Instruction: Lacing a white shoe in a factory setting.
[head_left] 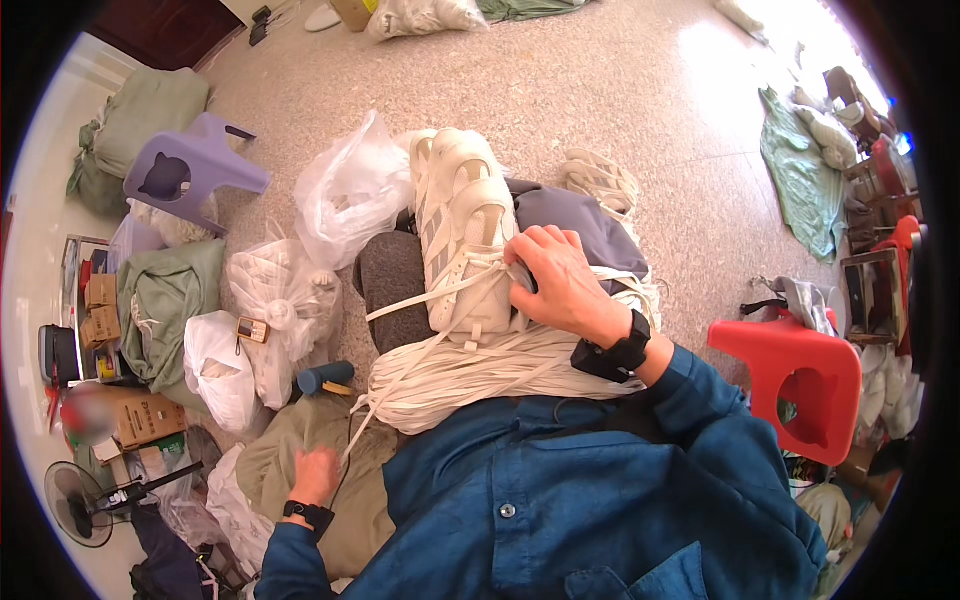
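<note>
A cream shoe with grey stripes lies in front of me, its lacing part toward me, on a dark grey pad. My right hand has its fingers curled over the shoe's right side near the eyelets; what lies under the thumb is partly hidden. A pale shoelace runs from the eyelets down left to my left hand, which is closed on its end and slightly blurred. Another loose lace end sticks out left. A thick bundle of laces lies across my lap below the shoe.
Plastic bags stand left and beyond the shoe. A blue cylinder lies near my left arm. A purple stool is at far left, a red stool at right. More cream shoes rest beyond my right hand.
</note>
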